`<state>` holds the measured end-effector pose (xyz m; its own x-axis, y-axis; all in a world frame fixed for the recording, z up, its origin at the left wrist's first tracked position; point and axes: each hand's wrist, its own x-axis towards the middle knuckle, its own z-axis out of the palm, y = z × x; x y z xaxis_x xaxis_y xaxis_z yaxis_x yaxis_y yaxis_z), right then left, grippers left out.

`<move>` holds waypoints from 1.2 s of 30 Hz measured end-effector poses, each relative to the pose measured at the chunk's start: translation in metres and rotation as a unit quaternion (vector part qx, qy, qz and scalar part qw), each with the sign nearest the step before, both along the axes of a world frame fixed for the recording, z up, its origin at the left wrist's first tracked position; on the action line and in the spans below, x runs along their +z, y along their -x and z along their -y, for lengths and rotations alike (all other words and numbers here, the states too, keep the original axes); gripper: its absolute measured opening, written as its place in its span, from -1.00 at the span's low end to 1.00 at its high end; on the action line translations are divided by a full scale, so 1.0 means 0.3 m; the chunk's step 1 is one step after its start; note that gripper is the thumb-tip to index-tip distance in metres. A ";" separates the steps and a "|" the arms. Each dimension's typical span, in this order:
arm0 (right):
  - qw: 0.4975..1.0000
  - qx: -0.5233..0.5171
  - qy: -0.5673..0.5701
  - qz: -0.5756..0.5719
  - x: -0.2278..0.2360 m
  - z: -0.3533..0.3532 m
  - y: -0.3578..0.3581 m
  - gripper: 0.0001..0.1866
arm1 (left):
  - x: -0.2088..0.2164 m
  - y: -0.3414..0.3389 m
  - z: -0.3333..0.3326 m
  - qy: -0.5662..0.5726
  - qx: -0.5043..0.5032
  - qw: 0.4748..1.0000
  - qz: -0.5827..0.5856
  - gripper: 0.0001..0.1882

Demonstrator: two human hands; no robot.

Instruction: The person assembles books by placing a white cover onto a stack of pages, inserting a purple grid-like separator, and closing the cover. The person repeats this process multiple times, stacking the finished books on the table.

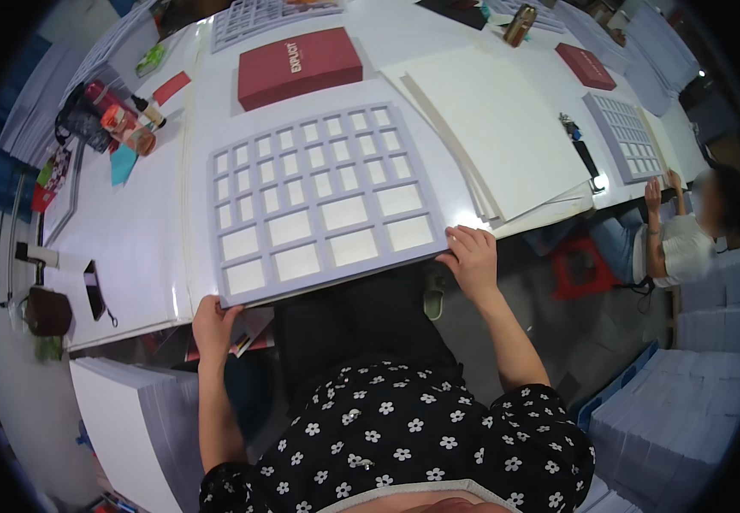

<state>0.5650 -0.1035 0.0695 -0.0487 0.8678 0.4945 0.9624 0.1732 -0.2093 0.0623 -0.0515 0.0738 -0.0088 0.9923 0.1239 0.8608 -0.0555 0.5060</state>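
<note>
A pale lavender tray (336, 273) with many rectangular compartments lies on the white table in front of me, its near edge at the table's front edge. The compartments have white bottoms, small at the far side and larger at the near side. My left hand (213, 327) is closed on the near left corner, thumb pointing inward. At the near right corner my right hand (474, 261) pinches the tray's edge, its fingers bent over it. Fingertips under the edge are hidden on both sides.
Behind the tray sits a dark red box (301, 73); large white sheets (507, 128) lie to its right. Bottles (129, 130) and a phone (94, 289) are on the left. A co-worker (678, 231) handles another tray (625, 137) at right, near a red stool (582, 267).
</note>
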 end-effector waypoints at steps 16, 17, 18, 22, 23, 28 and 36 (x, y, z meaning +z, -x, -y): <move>0.946 -0.211 0.203 0.138 0.133 -0.113 -0.286 -0.79 | 0.016 0.093 0.034 -0.025 0.070 0.966 0.249 -0.72; 0.948 -0.203 0.213 0.125 0.143 -0.111 -0.295 -0.84 | 0.032 0.074 0.024 -0.015 0.062 0.963 0.260 -0.73; 0.947 -0.214 0.205 0.127 0.150 -0.111 -0.317 -0.86 | 0.038 0.049 0.009 -0.019 0.050 0.963 0.265 -0.73; 0.944 -0.266 0.101 0.167 0.218 -0.112 -0.330 -0.95 | 0.101 -0.012 -0.018 -0.027 0.012 0.956 0.293 -0.75; 0.954 -0.248 0.031 0.164 0.227 -0.089 -0.366 -0.96 | 0.113 -0.017 -0.013 -0.032 0.005 0.953 0.300 -0.76; 0.953 -0.250 -0.087 0.148 0.182 0.060 -0.362 -0.82 | 0.139 -0.018 0.030 -0.054 0.000 0.932 0.358 -0.80; 0.605 -0.252 0.070 -0.752 0.000 0.115 -0.520 -0.78 | 0.186 -0.135 -0.033 -0.091 -0.063 0.916 0.386 -0.80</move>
